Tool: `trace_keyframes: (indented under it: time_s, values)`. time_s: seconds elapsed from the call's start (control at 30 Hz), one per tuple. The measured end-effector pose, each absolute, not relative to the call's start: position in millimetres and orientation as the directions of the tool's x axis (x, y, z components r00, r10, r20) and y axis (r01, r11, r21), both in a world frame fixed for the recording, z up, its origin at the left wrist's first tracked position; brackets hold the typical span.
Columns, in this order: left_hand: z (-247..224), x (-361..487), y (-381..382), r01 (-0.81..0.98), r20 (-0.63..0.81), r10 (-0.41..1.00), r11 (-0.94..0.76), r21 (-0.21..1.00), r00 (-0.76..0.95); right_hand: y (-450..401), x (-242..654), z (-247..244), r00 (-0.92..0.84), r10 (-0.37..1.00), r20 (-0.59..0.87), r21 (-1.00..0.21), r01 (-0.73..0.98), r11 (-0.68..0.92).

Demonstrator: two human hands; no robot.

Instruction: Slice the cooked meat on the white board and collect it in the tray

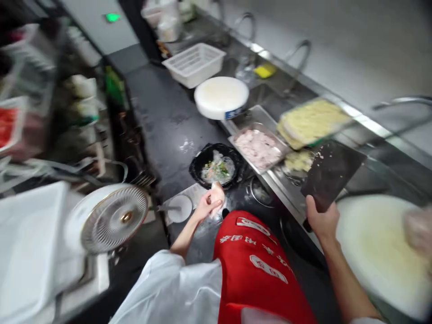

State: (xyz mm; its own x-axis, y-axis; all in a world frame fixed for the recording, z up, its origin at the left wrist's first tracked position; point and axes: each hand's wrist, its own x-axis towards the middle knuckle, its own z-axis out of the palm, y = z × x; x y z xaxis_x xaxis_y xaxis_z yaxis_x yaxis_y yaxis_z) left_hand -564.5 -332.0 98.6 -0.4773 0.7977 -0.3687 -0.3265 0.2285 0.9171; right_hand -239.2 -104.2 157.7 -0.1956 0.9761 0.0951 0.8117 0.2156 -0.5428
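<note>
Pinched in my left hand is a pale pink piece of meat, held over the near edge of a black-lined bin with scraps inside. My right hand grips the handle of a broad dark cleaver, its blade pointing away and speckled with bits. The cleaver is beside the round white cutting board, over the counter edge. A metal tray of pink meat lies between my hands, farther forward.
Ahead are another round board, a white basket, a tray of yellow food and curved faucets. On the left stand a glass lid and a white tub. A blurred pinkish lump sits on the near board.
</note>
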Motion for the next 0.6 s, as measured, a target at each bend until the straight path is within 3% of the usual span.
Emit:
trace_keyframes:
  time_s: [0.07,0.13,0.2,0.3,0.47,0.6]
  values:
    - [99.8,-561.5,-280.6,-0.164,-0.304,0.902,0.264,0.95,-0.306,-122.6,-179.2,169.9,0.014,0.992,0.124,-0.419,0.907,0.04]
    - [109.7,-540.5,-227.7,0.039,-0.187,0.971,0.195,0.98,-0.15,-145.4,-121.7,176.1,0.096,0.992,0.081,-0.264,0.962,-0.071]
    - [126.7,-502.5,-181.2,0.261,-0.028,0.999,0.031,0.965,-0.016,-170.5,-68.3,174.8,0.102,0.995,-0.007,-0.127,0.987,-0.103]
    - [153.3,-426.0,-133.2,0.484,0.151,0.97,-0.226,0.845,0.189,-203.0,-0.1,160.2,0.119,0.98,-0.16,0.008,0.993,-0.119]
    - [162.3,-292.0,-98.1,0.593,0.212,0.881,-0.446,0.67,0.422,-220.7,87.2,127.7,0.135,0.946,-0.294,0.006,0.99,-0.14]
    - [153.1,-200.5,-90.4,0.651,0.229,0.856,-0.505,0.567,0.464,-209.6,142.0,123.2,0.138,0.912,-0.386,-0.047,0.985,-0.169]
